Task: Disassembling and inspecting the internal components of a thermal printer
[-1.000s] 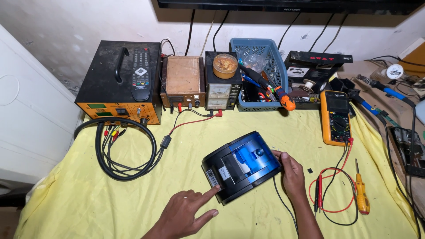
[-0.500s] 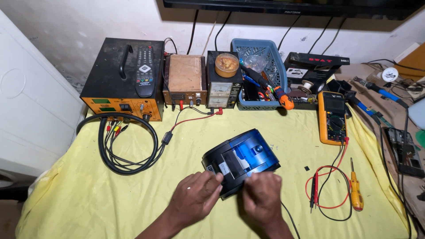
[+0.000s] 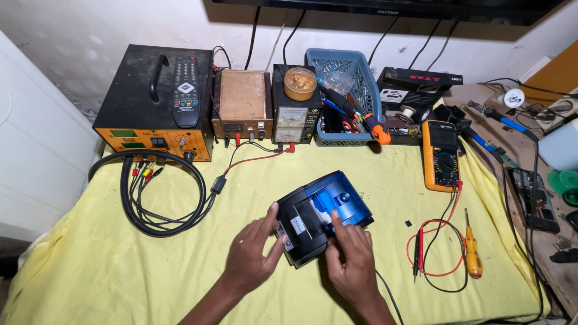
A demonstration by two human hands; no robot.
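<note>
Both hands, left (image 3: 256, 253) and right (image 3: 349, 259), loosely clasp the printer (image 3: 322, 216); a slip could tug its cable.

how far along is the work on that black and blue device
Done: the black and blue device lies on the yellow cloth, multimeter and yellow screwdriver set out beside it. In hand: left hand and right hand both grip its black front. Left: casing looks closed, tools untouched.
</note>
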